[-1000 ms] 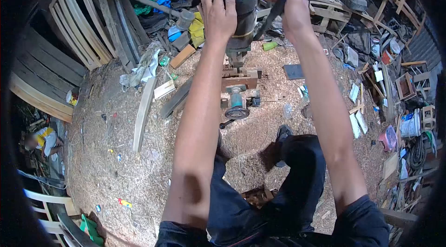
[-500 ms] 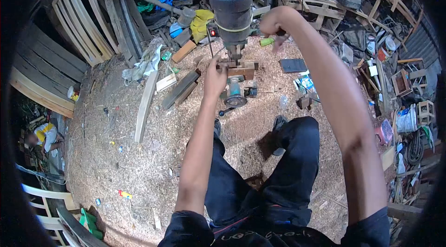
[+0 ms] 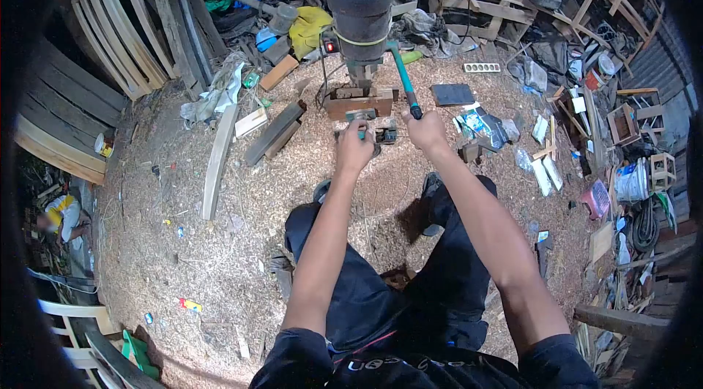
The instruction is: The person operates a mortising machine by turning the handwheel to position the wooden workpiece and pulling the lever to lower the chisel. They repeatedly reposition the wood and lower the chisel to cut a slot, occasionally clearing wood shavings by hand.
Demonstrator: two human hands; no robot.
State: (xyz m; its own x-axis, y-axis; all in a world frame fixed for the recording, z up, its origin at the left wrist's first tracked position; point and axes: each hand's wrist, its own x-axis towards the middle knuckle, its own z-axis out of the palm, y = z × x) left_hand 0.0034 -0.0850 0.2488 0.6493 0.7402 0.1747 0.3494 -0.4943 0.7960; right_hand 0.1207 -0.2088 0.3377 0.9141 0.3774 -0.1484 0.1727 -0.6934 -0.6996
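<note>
In front of me stands a drill-press-like machine with a dark motor housing (image 3: 359,16). A reddish-brown wood block (image 3: 348,107) lies under its spindle, across the vise. My left hand (image 3: 354,146) is at the front of the teal vise (image 3: 361,115), fingers curled round its handwheel, which they mostly cover. My right hand (image 3: 427,131) is closed on the black grip of a long teal lever (image 3: 403,74) at the machine's right side. The lever slants down toward me.
Wood shavings cover the floor. Left of the machine lie dark timber pieces (image 3: 274,133) and a long pale board (image 3: 220,162). A dark flat slab (image 3: 452,95) and a power strip (image 3: 481,67) lie to the right. A person (image 3: 64,215) sits at far left.
My left hand has moved from beside the wood block down to the vise's front. My right hand has come down and toward me, now on the lever. The wood block sits farther left.
</note>
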